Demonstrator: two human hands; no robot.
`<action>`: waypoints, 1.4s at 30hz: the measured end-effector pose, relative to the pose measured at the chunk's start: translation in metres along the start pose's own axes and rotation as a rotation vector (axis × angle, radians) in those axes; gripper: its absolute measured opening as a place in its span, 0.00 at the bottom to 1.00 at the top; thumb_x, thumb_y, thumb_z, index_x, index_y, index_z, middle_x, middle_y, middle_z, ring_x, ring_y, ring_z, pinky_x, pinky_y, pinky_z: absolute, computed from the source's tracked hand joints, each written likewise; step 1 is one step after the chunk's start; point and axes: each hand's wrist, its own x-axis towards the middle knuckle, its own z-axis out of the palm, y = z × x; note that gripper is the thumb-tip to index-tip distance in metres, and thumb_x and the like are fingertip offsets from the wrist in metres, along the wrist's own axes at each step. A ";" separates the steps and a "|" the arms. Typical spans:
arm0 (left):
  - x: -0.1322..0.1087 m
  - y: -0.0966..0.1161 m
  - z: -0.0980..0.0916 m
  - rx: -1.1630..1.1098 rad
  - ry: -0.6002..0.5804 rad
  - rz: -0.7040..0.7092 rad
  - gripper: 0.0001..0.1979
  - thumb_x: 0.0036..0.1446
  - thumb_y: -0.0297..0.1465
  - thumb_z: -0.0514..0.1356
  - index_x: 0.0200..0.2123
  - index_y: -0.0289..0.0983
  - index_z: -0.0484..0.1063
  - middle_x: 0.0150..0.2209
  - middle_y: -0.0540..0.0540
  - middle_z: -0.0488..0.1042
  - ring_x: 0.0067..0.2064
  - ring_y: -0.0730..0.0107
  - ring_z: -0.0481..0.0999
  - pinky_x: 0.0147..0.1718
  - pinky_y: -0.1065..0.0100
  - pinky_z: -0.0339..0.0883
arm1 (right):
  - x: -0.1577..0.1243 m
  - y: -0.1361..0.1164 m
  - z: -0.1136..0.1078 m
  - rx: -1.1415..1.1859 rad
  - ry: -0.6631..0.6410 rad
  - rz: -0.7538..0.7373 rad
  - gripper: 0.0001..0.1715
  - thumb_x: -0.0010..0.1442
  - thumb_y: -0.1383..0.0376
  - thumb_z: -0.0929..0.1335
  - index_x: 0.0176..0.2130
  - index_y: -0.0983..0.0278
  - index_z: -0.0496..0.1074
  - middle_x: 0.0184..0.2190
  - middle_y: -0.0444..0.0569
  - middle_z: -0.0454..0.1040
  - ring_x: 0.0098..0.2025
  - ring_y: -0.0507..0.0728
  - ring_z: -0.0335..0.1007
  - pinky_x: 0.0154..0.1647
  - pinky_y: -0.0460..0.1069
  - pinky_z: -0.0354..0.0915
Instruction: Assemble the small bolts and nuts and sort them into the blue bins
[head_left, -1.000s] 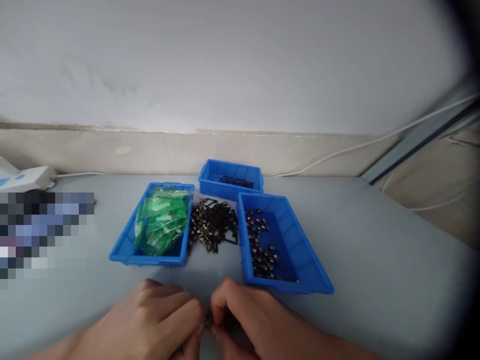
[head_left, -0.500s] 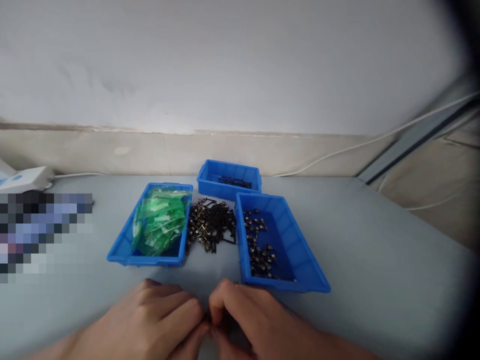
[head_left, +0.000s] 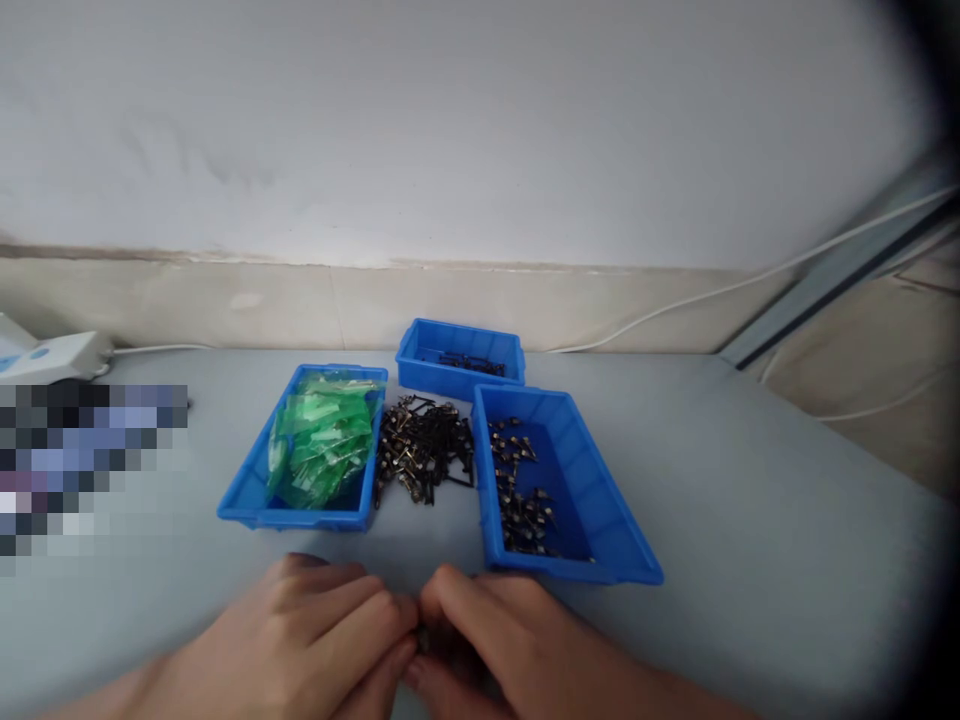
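My left hand (head_left: 307, 635) and my right hand (head_left: 502, 635) meet at the bottom centre, fingers curled and fingertips touching around something small and dark that I cannot make out. Beyond them lies a loose pile of dark and brassy screw-like parts (head_left: 424, 445) on the grey table. Left of the pile, a blue tray (head_left: 300, 518) holds green plastic bags (head_left: 326, 440). On the right, a larger blue tray (head_left: 600, 500) contains small metal parts (head_left: 525, 515). A third blue tray (head_left: 457, 380) with dark screws stands behind.
The grey table (head_left: 720, 480) meets a pale wall at the back. A white device (head_left: 64, 355) with a cable stands at the far left, behind a pixelated patch. At the right is a slanted metal post (head_left: 795, 305) with white cables.
My hands stay together, with the left fingertips shifted slightly right and the thumbs moved a little. The trays and pile appear shifted marginally with the camera.
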 end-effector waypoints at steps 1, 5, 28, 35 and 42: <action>0.000 0.000 0.000 -0.001 0.001 0.003 0.19 0.69 0.25 0.37 0.35 0.36 0.66 0.22 0.51 0.70 0.20 0.72 0.70 0.21 0.71 0.66 | 0.001 0.000 -0.001 0.011 -0.004 -0.003 0.04 0.57 0.64 0.65 0.30 0.60 0.65 0.25 0.39 0.73 0.23 0.49 0.68 0.19 0.41 0.54; 0.000 -0.001 0.000 -0.012 0.002 -0.005 0.20 0.69 0.26 0.37 0.33 0.35 0.66 0.21 0.51 0.69 0.20 0.72 0.69 0.19 0.70 0.64 | 0.003 0.002 -0.004 0.087 0.004 -0.007 0.04 0.57 0.64 0.66 0.31 0.60 0.65 0.24 0.38 0.72 0.22 0.48 0.68 0.19 0.40 0.55; -0.002 -0.003 0.003 -0.019 -0.103 0.006 0.20 0.67 0.25 0.38 0.28 0.37 0.63 0.21 0.51 0.68 0.20 0.71 0.67 0.19 0.71 0.62 | 0.000 -0.001 -0.009 0.125 -0.069 0.021 0.03 0.58 0.63 0.66 0.34 0.59 0.66 0.28 0.39 0.73 0.24 0.49 0.68 0.22 0.40 0.59; -0.001 0.000 0.002 -0.028 -0.112 0.001 0.18 0.66 0.24 0.39 0.28 0.37 0.64 0.22 0.51 0.69 0.21 0.72 0.68 0.20 0.71 0.63 | 0.000 0.003 -0.005 0.115 -0.045 -0.018 0.03 0.57 0.64 0.66 0.35 0.59 0.67 0.28 0.39 0.74 0.25 0.49 0.70 0.23 0.40 0.60; 0.001 -0.002 0.004 -0.033 -0.112 -0.011 0.18 0.66 0.24 0.40 0.28 0.37 0.64 0.21 0.51 0.68 0.20 0.72 0.68 0.20 0.71 0.63 | -0.004 0.000 -0.004 0.075 -0.012 -0.038 0.02 0.58 0.65 0.65 0.35 0.59 0.67 0.29 0.39 0.76 0.25 0.49 0.70 0.23 0.39 0.61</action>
